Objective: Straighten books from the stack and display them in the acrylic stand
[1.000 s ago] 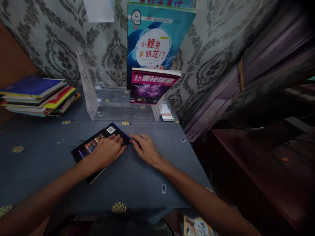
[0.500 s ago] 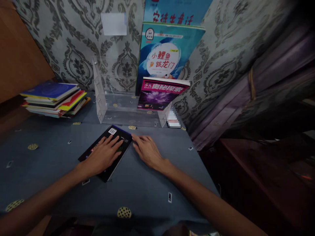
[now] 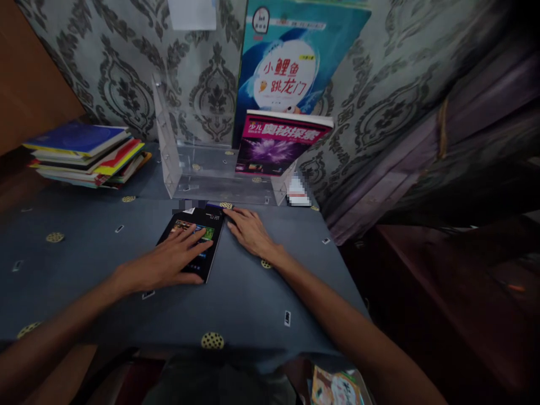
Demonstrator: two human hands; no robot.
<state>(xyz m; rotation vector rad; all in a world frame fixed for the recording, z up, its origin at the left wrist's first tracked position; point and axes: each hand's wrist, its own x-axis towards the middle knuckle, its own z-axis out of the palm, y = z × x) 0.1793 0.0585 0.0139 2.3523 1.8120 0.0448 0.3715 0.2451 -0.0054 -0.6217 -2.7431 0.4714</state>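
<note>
A dark book [image 3: 214, 216] lies back cover up on the blue tablecloth, with a barcode near its upper edge and small coloured pictures in the middle. My left hand [image 3: 169, 256] rests flat across it, fingers spread, hiding its lower left part. At the book's upper right corner my right hand [image 3: 252, 233] touches with its fingertips, the fingers stretched out and the thumb apart. Just behind stands a clear plastic book rack [image 3: 169, 169] holding a purple-and-black book [image 3: 280, 146] in front and a blue picture book [image 3: 282, 62] behind it.
A stack of books [image 3: 84, 149] with a blue one on top sits at the back left of the table [image 3: 97, 247]. A small white item [image 3: 298, 194] stands right of the rack. Purple curtain [image 3: 392, 146] hangs at right. More books [image 3: 337, 388] show below the front edge.
The dark book has turned so that its sides run closer to straight away from me, my left hand flat on it. My right fingertips stay at its corner. The view has tilted down.
</note>
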